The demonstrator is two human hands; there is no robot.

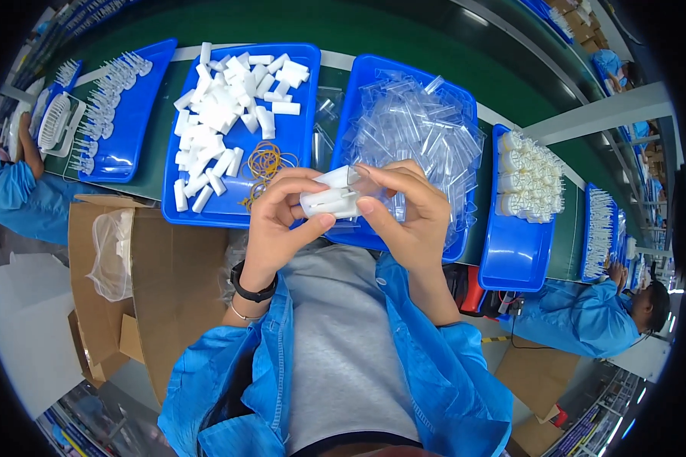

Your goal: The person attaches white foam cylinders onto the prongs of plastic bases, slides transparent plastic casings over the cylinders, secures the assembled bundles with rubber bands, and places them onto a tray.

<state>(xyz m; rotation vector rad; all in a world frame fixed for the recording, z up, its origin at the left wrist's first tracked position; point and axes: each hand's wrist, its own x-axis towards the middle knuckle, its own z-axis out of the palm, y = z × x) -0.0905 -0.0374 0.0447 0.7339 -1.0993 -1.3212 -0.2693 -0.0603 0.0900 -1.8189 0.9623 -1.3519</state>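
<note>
On the desk (404,30), parts tray (301,129) held short pieces (229,99) and rubber bands (268,161); right of it lay sleeve tray (351,114), plastic sleeves (419,129) inside. Carton (179,297) stood nearside, left.

Left hand (283,217), right hand (415,209), close together, fingers (291,177) bent; thumbs (383,221) angled inward, both pinching

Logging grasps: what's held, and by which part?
White item with clear plastic: left hand on its left end, right hand on its right end.

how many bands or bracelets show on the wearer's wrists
2: a black band on the left wrist, and a thin bracelet below it, nearer the sleeve. More may be hidden under clothing.
</note>
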